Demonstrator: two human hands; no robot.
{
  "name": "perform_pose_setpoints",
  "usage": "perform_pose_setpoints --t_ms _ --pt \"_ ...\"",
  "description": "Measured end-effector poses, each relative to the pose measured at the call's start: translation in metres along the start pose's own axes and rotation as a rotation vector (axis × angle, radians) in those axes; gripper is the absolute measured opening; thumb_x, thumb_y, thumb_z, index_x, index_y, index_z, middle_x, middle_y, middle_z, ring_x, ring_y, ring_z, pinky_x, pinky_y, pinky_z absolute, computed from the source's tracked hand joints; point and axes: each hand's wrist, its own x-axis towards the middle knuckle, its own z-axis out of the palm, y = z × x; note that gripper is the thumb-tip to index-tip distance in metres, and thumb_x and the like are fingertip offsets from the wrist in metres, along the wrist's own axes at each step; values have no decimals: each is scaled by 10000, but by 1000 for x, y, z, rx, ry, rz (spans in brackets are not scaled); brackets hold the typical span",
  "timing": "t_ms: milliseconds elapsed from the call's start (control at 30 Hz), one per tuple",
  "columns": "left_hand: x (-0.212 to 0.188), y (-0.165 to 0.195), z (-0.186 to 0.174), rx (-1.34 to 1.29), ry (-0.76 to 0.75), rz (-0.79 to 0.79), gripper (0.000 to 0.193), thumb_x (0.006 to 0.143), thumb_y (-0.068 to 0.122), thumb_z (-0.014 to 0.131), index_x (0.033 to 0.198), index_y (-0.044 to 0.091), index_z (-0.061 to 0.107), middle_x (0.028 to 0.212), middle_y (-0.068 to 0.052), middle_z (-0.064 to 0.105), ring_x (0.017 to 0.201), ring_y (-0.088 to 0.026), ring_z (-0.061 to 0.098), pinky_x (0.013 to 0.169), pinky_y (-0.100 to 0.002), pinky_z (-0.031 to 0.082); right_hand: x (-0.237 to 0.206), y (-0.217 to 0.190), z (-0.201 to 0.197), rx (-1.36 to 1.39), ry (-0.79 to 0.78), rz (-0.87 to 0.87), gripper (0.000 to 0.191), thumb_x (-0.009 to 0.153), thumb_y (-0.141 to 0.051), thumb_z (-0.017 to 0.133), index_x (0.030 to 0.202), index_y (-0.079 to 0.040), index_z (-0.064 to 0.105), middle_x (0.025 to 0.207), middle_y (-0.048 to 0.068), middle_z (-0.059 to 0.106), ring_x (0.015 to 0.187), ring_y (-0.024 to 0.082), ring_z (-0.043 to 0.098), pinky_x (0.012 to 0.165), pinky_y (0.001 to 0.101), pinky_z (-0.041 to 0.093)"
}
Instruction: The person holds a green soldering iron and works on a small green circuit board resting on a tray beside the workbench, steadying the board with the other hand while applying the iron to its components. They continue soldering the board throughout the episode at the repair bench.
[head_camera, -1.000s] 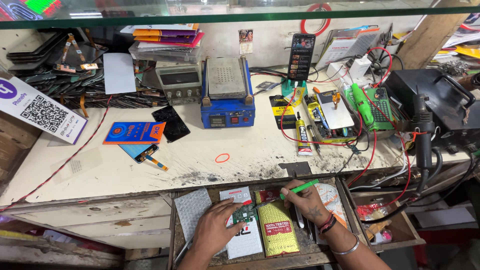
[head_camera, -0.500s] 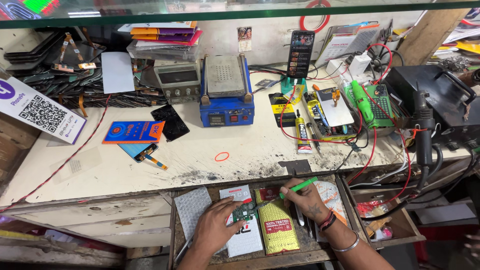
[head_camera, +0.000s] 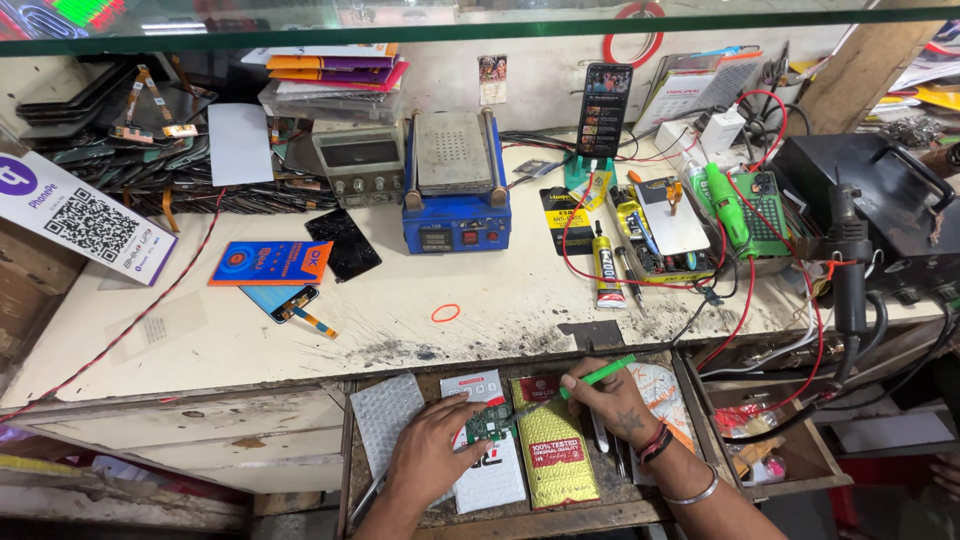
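My left hand (head_camera: 432, 458) presses down on a small green circuit board (head_camera: 489, 424) that lies on flat packets in an open wooden drawer (head_camera: 520, 515). My right hand (head_camera: 612, 400) grips a green-handled tool (head_camera: 596, 376) like a pen, its thin tip pointing left toward the board. Under the hands lie a white packet (head_camera: 490, 478) and a gold packet (head_camera: 555, 455). A bubble-wrap sheet (head_camera: 385, 420) sits at the drawer's left.
The worn bench top (head_camera: 300, 335) carries a blue heating station (head_camera: 455, 185), a glue tube (head_camera: 605, 265), a dark phone on a stand (head_camera: 603, 110), an orange rubber ring (head_camera: 446, 313), a black unit (head_camera: 880, 200) at right, and red wires.
Both hands stay in the drawer on the board. The view has shifted only slightly.
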Motion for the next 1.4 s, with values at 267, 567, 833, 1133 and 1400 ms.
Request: perform_pose_setpoints --t_ms 267,567,833,1133,1400 --pt "-1 1 -1 -3 -11 -17 535 755 322 857 1247 176 708 1343 -118 657 1247 -286 612 1034 -404 497 0 9 -4 15 -22 -23 151 950 -144 715 863 -23 686 714 45 695 625 121 687 562 281 556" --pt "0 0 -1 -2 -7 -12 538 748 327 861 1239 166 711 1324 -110 670 1247 -280 615 1037 -403 493 0 8 -4 23 -15 1 146 942 -148 716 871 -20 702 736 42 703 638 119 687 571 278 562" --pt "0 -1 0 -12 3 8 533 748 324 861 1233 157 714 1325 -122 667 1241 -286 614 1032 -404 496 0 8 -2 34 2 -21 125 944 -134 707 882 -26 701 726 47 706 631 125 686 574 278 558" --pt "0 0 0 -4 -14 -17 526 755 321 855 1238 165 715 1336 -121 654 1254 -284 599 1037 -400 483 0 7 -2 37 -26 -17 135 954 -127 707 872 -23 684 745 41 698 648 123 687 578 282 560" --pt "0 -1 0 -4 -4 9 530 750 318 856 1235 159 714 1318 -114 676 1241 -281 621 1032 -402 496 -1 7 -3 27 -24 -14 135 956 -137 701 885 -22 686 729 46 695 634 120 681 568 278 556"
